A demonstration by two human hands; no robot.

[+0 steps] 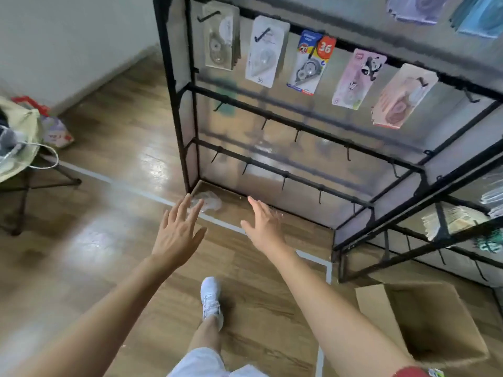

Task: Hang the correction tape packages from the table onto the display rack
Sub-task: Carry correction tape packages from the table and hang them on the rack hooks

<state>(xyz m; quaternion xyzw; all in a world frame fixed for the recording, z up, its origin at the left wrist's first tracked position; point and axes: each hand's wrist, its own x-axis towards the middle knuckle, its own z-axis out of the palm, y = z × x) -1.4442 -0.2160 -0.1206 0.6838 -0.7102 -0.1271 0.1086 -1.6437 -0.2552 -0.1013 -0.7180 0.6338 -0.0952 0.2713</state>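
The black display rack [275, 107] fills the upper right. Several correction tape packages hang on its upper rail: a clear one [220, 39], a white one [264, 53], a blue one marked 36 [310, 63], a pink panda one [356, 80] and a peach one [400, 96]. The two lower rails carry bare hooks [296, 134]. My left hand [178, 229] and my right hand [262, 221] are stretched out low in front of the rack, fingers straight, holding nothing. A clear package [208, 201] lies on the floor at the rack's foot, just beyond my left fingertips.
An open cardboard box [424, 319] stands on the wooden floor at lower right. A second rack [441, 232] with stacked packages is at the right. A folding stand with a bag [16, 137] is at the left. My white shoe [211, 300] is below my hands.
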